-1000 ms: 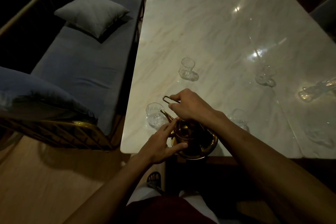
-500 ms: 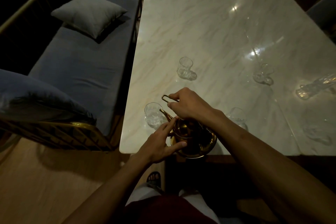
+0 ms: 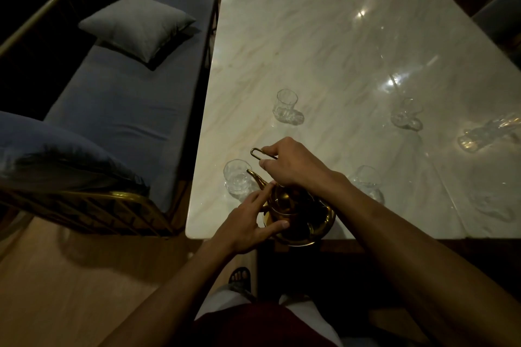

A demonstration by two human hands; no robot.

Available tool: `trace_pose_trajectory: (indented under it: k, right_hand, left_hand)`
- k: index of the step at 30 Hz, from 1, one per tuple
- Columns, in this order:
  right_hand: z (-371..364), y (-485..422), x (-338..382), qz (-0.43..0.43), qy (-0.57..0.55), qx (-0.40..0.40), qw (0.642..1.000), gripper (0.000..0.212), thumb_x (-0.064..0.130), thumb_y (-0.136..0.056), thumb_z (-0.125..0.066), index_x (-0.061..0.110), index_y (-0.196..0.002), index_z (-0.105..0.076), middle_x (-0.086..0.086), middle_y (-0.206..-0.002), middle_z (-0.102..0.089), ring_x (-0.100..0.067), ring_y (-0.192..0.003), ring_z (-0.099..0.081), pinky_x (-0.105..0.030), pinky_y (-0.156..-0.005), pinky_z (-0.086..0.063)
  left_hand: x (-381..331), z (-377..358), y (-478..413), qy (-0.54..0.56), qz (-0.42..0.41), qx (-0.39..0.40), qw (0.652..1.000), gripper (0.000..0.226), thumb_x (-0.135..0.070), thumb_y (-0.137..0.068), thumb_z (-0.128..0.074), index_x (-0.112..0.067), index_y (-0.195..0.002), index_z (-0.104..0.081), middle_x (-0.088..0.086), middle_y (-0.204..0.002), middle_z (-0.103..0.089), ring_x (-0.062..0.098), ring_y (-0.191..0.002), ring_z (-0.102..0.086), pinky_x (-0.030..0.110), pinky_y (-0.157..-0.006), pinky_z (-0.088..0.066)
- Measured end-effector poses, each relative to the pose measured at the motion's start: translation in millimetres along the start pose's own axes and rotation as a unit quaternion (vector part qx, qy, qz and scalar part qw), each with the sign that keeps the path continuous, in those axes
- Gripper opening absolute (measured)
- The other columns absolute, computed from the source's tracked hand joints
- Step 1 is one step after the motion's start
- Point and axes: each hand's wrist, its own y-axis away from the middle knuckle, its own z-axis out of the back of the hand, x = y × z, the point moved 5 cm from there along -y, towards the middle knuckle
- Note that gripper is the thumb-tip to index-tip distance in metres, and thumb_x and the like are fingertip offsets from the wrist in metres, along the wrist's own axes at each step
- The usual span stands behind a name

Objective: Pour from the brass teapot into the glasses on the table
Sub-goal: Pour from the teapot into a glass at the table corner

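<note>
- Right at the near edge of the marble table (image 3: 310, 36) is the brass teapot (image 3: 298, 217), its spout aimed left and away, tip at the nearest glass (image 3: 237, 177).
- Above it the right hand (image 3: 293, 166), palm down, curls round the wire handle (image 3: 257, 153).
- Beside it the left hand (image 3: 245, 225), fingers straight, touches the pot's side.
- 3 more glasses (image 3: 286, 105) stand farther out.

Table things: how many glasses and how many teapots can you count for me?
small glasses: 4
clear glass piece lying on its side at the right edge: 1
brass teapot: 1
Total: 6
A faint shape near the right corner is too dim to count.
</note>
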Motion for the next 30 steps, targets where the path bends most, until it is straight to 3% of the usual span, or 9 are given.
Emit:
trace_pose_trajectory:
  k: [15,18,22,26,30]
  right_hand:
    - [2,7,-13,0.001,-0.050,-0.034,0.998,0.046,0.027,-0.091,-0.057,0.018,-0.136,-0.056,-0.004,-0.137,-0.059,-0.020,-0.122,-0.057,-0.026,-0.088,-0.043]
    - [2,12,-19,0.009,-0.077,-0.048,0.996,0.047,0.030,-0.091,-0.057,0.019,-0.137,-0.056,-0.001,-0.140,-0.056,-0.018,-0.128,-0.053,-0.029,-0.097,-0.043]
    - [5,21,-29,0.007,-0.126,-0.077,0.989,0.047,0.029,-0.091,-0.059,0.016,-0.136,-0.057,0.000,-0.141,-0.055,-0.016,-0.131,-0.050,-0.029,-0.103,-0.040]
    - [15,31,-45,-0.017,-0.166,-0.120,0.979,0.046,0.030,-0.092,-0.059,0.017,-0.136,-0.058,0.002,-0.141,-0.055,-0.014,-0.131,-0.049,-0.024,-0.100,-0.037]
    - [31,45,-66,-0.044,-0.196,-0.160,0.967,0.045,0.032,-0.093,-0.058,0.017,-0.136,-0.057,0.003,-0.141,-0.055,-0.012,-0.131,-0.048,-0.019,-0.097,-0.034]
  left_hand:
    - [-4,4,2,-0.045,-0.028,-0.026,0.998,0.103,-0.091,-0.073,-0.046,-0.046,-0.158,-0.012,-0.001,-0.161,-0.037,0.018,-0.134,-0.053,0.040,-0.110,-0.047]
    - [-5,5,1,-0.084,-0.064,-0.062,0.992,0.096,-0.086,-0.079,-0.051,-0.042,-0.159,-0.020,-0.001,-0.157,-0.042,0.017,-0.138,-0.047,0.046,-0.113,-0.043]
    - [-19,6,1,-0.104,-0.100,-0.091,0.985,0.102,-0.087,-0.076,-0.052,-0.034,-0.158,-0.025,0.002,-0.158,-0.038,0.013,-0.138,-0.037,0.033,-0.113,-0.030]
    - [-27,-4,-13,-0.102,-0.126,-0.064,0.985,0.107,-0.081,-0.074,-0.067,-0.027,-0.158,-0.028,-0.002,-0.159,-0.037,0.017,-0.143,-0.040,0.046,-0.115,-0.039]
    - [-38,-22,-37,-0.101,-0.140,-0.010,0.985,0.120,-0.082,-0.066,-0.074,-0.027,-0.159,-0.023,-0.003,-0.161,-0.035,0.018,-0.146,-0.038,0.048,-0.114,-0.040]
